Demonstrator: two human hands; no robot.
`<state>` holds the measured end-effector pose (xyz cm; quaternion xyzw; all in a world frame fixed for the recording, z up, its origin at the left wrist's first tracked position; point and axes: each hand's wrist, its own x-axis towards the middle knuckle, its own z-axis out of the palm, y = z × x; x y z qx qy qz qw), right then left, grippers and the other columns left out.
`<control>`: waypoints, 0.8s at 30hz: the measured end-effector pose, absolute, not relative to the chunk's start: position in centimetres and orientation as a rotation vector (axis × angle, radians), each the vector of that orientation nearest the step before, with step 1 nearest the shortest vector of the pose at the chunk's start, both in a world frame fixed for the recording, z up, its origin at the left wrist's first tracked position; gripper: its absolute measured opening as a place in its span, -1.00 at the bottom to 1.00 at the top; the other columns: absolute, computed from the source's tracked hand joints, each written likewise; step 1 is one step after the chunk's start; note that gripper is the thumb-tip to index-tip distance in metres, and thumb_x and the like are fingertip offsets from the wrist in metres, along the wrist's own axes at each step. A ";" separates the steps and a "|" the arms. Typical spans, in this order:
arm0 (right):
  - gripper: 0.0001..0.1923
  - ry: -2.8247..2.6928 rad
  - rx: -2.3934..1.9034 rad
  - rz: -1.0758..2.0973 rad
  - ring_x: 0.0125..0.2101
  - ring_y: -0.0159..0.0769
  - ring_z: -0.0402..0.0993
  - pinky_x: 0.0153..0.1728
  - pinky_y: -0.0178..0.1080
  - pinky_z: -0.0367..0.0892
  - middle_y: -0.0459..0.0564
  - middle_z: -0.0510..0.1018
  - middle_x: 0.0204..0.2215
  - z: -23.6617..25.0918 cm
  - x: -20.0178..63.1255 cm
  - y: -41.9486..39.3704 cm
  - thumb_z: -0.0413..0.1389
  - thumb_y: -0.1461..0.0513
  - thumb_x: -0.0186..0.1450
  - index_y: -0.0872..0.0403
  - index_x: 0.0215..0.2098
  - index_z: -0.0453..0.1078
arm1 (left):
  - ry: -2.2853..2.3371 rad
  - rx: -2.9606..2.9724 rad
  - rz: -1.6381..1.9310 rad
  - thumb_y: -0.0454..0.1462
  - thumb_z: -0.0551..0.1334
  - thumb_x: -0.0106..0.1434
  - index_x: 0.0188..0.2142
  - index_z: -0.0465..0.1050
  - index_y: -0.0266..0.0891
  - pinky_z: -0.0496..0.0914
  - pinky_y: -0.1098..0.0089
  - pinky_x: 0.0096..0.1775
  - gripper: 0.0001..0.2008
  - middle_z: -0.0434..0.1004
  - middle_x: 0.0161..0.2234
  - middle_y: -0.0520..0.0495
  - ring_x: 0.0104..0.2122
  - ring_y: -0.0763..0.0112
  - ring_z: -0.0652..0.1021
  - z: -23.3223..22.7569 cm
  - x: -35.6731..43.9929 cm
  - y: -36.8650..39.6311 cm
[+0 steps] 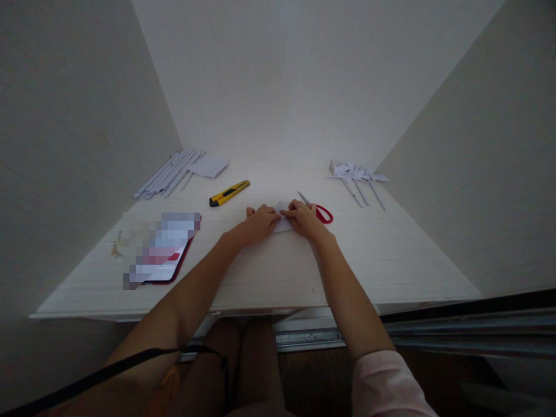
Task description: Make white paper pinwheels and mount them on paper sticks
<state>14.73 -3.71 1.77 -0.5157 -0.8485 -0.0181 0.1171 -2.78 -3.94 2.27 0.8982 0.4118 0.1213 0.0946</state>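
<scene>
- A small white paper (pixel 283 222) lies flat near the middle of the worktop (pixel 391 255), mostly covered by the two hands.
- The left hand (pixel 259 222) rests palm down on the paper's left part, its fingers together and pressing on the sheet.
- The right hand (pixel 304 218) sits on the paper's right part, fingertips bent down onto it and meeting those of the left hand over the middle of the sheet; whether it pinches an edge or only presses, I cannot tell.
- Scissors (pixel 319 210) with red handles lie just behind the right hand, touching or almost touching it, blades pointing to the back left.
- A yellow and black cutter (pixel 229 193) lies to the back left of the hands, apart from them.
- A tablet (pixel 163 249) in a dark red case lies at the left, its screen blurred.
- A few small brownish bits (pixel 117 246) lie just left of the tablet.
- Rolled paper sticks (pixel 167 174) lie in a bundle at the back left, with a flat white sheet (pixel 209 166) beside them.
- Folded paper pinwheels (pixel 358 176) on sticks lie at the back right, well apart from the hands.
</scene>
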 end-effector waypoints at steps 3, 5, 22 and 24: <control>-0.70 -2.480 -1.538 -0.075 -0.24 -0.31 0.21 -0.23 -0.18 -0.05 -0.02 0.32 -0.27 1.8 14.6 -3.8 -0.09 0.28 0.27 -0.07 -0.11 0.39 | 1.208 2.691 0.348 -0.30 -0.11 0.27 -0.16 0.38 -0.24 0.10 0.21 -0.21 -0.68 0.39 -0.16 -0.14 -0.12 0.24 0.32 2.3 -2.7 -4.0; -0.70 -2.480 -1.555 -0.093 -0.25 -0.31 0.20 -0.24 -0.18 -0.06 -0.02 0.32 -0.27 1.8 14.5 -3.9 -0.09 0.28 0.27 -0.07 -0.11 0.39 | 1.201 2.706 0.346 -0.30 -0.10 0.27 -0.17 0.39 -0.26 0.11 0.20 -0.21 -0.68 0.39 -0.15 -0.15 -0.12 0.24 0.32 2.3 -2.7 -4.1; -0.67 -2.466 -1.614 -0.101 -0.25 -0.31 0.22 -0.20 -0.14 -0.05 -0.02 0.33 -0.25 1.8 14.3 -3.9 -0.11 0.28 0.28 -0.10 -0.07 0.35 | 1.200 2.663 0.391 -0.32 -0.09 0.25 -0.14 0.38 -0.23 0.14 0.23 -0.19 -0.68 0.35 -0.14 -0.14 -0.11 0.26 0.30 1.7 -2.7 -3.7; -0.68 -2.460 -1.603 -0.105 -0.23 -0.30 0.22 -0.19 -0.13 -0.04 -0.01 0.34 -0.26 1.8 14.3 -3.9 -0.11 0.29 0.28 -0.09 -0.08 0.36 | 1.190 2.665 0.402 -0.31 -0.09 0.26 -0.15 0.39 -0.22 0.14 0.23 -0.19 -0.68 0.34 -0.13 -0.13 -0.11 0.27 0.30 1.6 -2.8 -3.6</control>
